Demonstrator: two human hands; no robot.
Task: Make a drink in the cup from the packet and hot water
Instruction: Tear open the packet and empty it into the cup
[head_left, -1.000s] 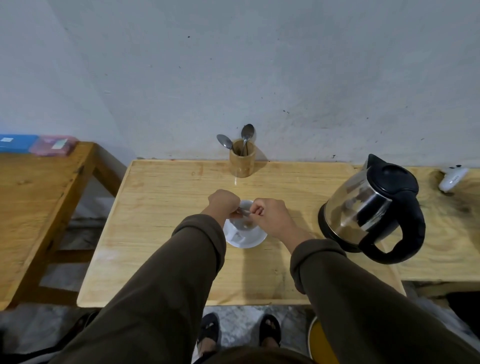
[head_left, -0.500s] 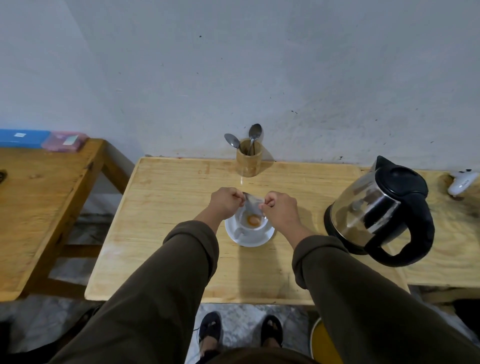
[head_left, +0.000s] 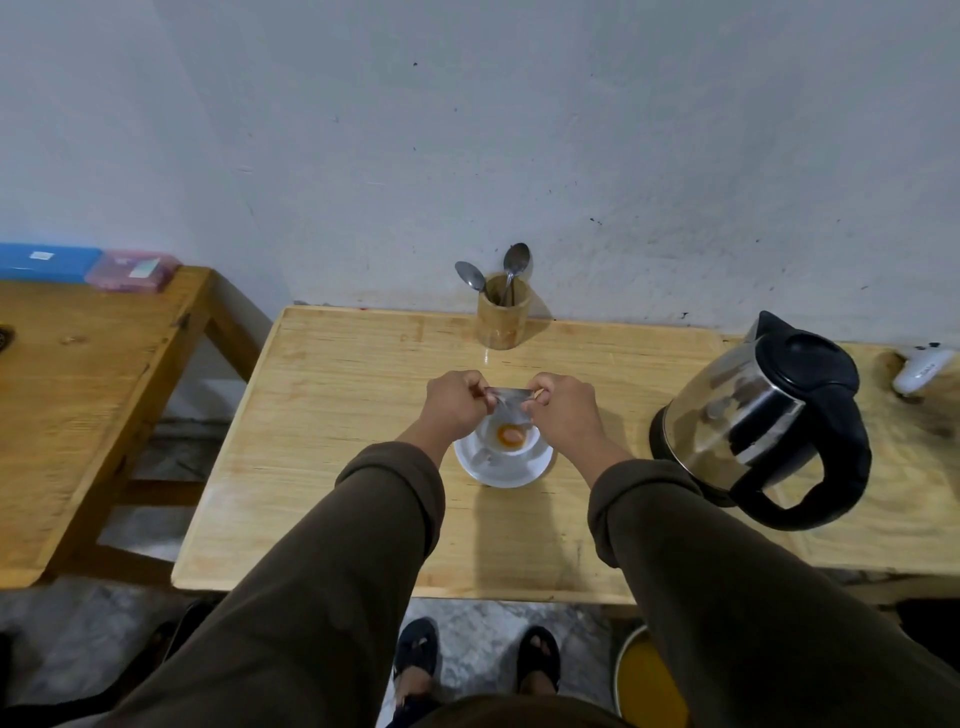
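Observation:
A white cup (head_left: 525, 448) stands on a white saucer (head_left: 514, 472) near the middle of the wooden table (head_left: 337, 467). Orange-brown powder (head_left: 510, 435) lies in the cup's bottom. Just above the cup I hold a small silvery packet (head_left: 510, 398) stretched between both hands: my left hand (head_left: 457, 402) pinches its left end, my right hand (head_left: 563, 410) its right end. A steel kettle (head_left: 748, 415) with a black lid and handle stands to the right of the cup.
A wooden holder (head_left: 503, 318) with two spoons stands at the wall behind the cup. A white object (head_left: 922, 368) lies far right. A second wooden table (head_left: 78, 395) at left carries a blue box (head_left: 47, 262) and a pink box (head_left: 132, 270). A yellow bucket (head_left: 647, 680) sits on the floor.
Both hands have lifted off the cup and drawn apart, stretching the packet over it. The orange powder in the cup, hidden a second ago, now shows.

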